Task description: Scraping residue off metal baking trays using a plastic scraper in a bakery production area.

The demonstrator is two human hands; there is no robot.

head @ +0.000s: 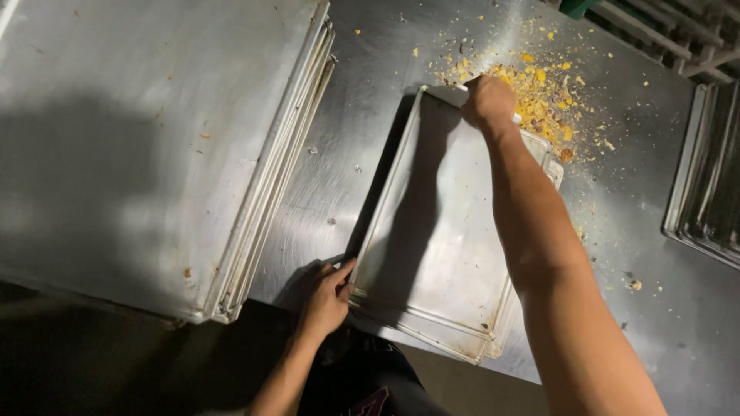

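Observation:
A rectangular metal baking tray (432, 254) lies on a steel table, on top of at least one more tray of the same kind. My left hand (327, 296) grips its near left corner. My right hand (487, 100) is closed on the tray's far edge, arm stretched across the tray. Just beyond that hand sits a heap of yellow crumbs (543, 96) scattered over the table.
A tall stack of large metal trays (262, 192) fills the left side, overhanging the table's front edge. More trays (705, 185) sit at the right edge. A rack with a green part (578, 8) stands at the far right. Stray crumbs (634, 284) dot the steel table (362, 100).

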